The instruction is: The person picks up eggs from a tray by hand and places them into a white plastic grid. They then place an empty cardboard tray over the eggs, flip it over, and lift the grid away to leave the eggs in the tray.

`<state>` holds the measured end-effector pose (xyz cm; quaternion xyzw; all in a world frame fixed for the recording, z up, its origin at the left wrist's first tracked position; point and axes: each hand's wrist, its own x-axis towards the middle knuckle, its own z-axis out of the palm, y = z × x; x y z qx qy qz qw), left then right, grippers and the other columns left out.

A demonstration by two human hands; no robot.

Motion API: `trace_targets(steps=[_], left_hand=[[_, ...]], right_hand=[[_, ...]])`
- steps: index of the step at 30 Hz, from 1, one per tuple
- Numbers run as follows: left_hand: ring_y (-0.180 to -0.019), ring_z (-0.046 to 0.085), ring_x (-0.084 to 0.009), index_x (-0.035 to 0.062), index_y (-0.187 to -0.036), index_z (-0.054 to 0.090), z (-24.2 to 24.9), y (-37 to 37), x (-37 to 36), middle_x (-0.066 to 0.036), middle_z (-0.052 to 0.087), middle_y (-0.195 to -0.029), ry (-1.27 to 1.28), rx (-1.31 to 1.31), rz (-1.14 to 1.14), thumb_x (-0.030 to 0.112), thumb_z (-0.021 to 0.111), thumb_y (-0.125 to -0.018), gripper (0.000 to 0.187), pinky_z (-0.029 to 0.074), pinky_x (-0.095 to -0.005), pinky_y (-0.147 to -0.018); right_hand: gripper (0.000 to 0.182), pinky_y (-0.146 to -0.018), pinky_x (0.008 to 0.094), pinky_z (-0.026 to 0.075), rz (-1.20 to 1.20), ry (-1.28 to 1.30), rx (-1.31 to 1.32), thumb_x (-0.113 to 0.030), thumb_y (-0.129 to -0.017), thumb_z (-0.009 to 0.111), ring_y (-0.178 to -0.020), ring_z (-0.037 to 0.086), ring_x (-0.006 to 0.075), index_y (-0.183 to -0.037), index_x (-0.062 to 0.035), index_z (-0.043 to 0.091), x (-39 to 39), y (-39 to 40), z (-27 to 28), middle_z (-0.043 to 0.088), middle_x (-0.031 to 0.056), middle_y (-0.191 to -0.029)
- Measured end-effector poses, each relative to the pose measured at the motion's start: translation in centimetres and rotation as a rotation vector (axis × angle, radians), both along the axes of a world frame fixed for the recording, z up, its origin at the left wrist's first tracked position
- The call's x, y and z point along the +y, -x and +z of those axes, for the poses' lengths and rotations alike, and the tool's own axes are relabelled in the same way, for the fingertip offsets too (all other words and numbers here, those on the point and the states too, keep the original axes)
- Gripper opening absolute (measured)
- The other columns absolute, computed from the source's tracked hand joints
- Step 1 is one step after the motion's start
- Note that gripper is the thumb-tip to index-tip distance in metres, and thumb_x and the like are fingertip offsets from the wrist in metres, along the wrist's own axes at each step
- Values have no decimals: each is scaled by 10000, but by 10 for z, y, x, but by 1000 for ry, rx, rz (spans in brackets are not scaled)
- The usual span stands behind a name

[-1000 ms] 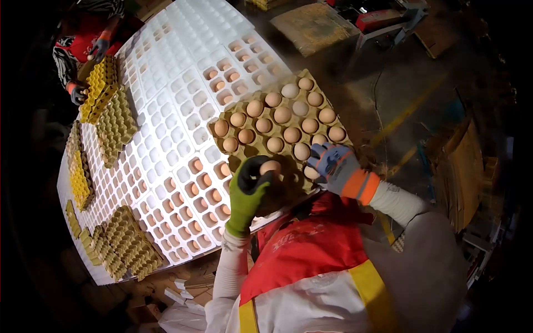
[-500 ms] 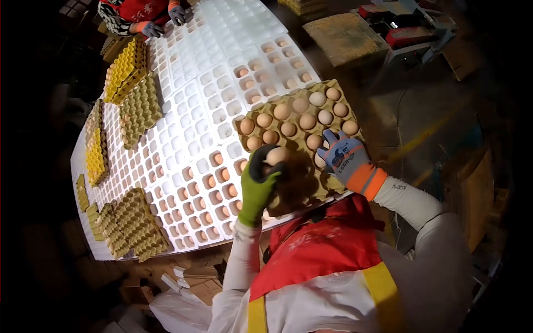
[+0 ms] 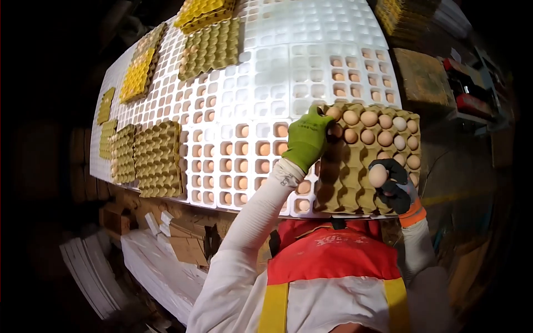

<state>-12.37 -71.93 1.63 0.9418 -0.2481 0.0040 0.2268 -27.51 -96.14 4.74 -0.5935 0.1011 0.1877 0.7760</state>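
My left hand (image 3: 306,139), in a green glove with dark fingertips, is closed around an egg (image 3: 334,114) at the far left corner of the brown egg tray (image 3: 347,180). The glove partly hides that corner. Over the tray's right part, my right hand (image 3: 398,188), in a grey and orange glove, holds another egg (image 3: 378,175) in its curled dark fingers. Eggs fill much of the tray's far rows and part of its right side. The white grid (image 3: 254,122) beside the tray has eggs in many of its cells.
Brown trays (image 3: 157,158) lie at the left near edge of the white grid. Farther off are yellow trays (image 3: 137,75) and another brown tray (image 3: 210,49). A machine with red parts (image 3: 472,104) stands at the right. Cardboard (image 3: 187,241) lies below the near edge.
The view has turned, and the other person has left it. My left hand has moved to the tray's far left corner. My right hand now holds an egg above the tray.
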Motion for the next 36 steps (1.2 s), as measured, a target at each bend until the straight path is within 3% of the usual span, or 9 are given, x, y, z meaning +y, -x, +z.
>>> trace_targets(steps=[3,4,10,12,18,24,27,32,36], left_hand=[[-860,621,-131,95,-1176,702,-4,5,50,-43,658,-1053,829,663,158,197,802,-825,379,520,-274,-740],[-943,665,-256,90,-1121,709,-24,8,73,-108,682,-1043,1003,670,268,299,813,-799,398,542,-357,-783],[-958,642,-302,140,-1131,694,-71,-4,157,-98,593,-1119,-17,16,484,242,772,-806,350,529,-393,-754],[-1011,634,-300,162,-1181,679,-57,-5,159,-99,583,-1158,20,94,470,241,736,-846,349,526,-410,-780],[-1077,625,-306,196,-1335,595,-72,-18,206,-110,586,-1315,60,13,487,196,623,-924,412,527,-437,-845],[-1083,622,-288,195,-1350,590,-75,-21,223,-99,601,-1280,61,31,346,149,657,-879,477,544,-387,-826],[-1046,627,-276,180,-1344,597,-54,-31,235,-93,605,-1252,349,-30,390,119,653,-869,482,547,-366,-770],[-1178,523,-321,160,-1348,595,-103,-41,252,-88,586,-1274,134,-139,348,30,584,-842,523,337,-472,-1059],[-1243,465,-373,92,-1355,574,-108,-39,266,-154,560,-1316,410,-204,425,32,553,-866,493,363,-474,-1056]], right_hand=[[521,-556,217,452,106,-4,35,-295,-800,762,-657,568,59,-1221,-42,589,46,-21,8,649,17,-996],[542,-519,211,436,90,-13,-26,-288,-776,791,-619,550,45,-1220,-46,595,64,-28,-3,658,10,-963],[405,-811,325,529,123,412,-403,-157,-747,867,-945,639,167,-1097,-79,678,179,-117,-15,661,37,-1012],[366,-803,391,528,-60,1176,-954,-220,-746,849,-939,641,258,-1059,-131,681,204,-150,-62,624,81,-1047],[414,-850,414,548,33,1447,-249,-314,-773,782,-1048,631,318,-1145,-192,650,243,-223,-108,527,93,-1278],[407,-862,393,547,-79,1142,-552,-235,-827,715,-1070,621,329,-1224,-213,628,280,-225,-107,577,81,-1239],[399,-838,407,552,256,1486,-347,-258,-861,686,-1009,644,295,-1254,-270,622,299,-241,-96,578,62,-1232],[357,-797,423,536,16,1078,-407,-255,-899,652,-1000,621,312,-1255,-250,624,324,-242,-71,601,80,-1114],[352,-894,408,475,519,1645,-797,-180,-914,556,-1023,606,262,-1262,-166,600,372,-286,-135,611,77,-1141]])
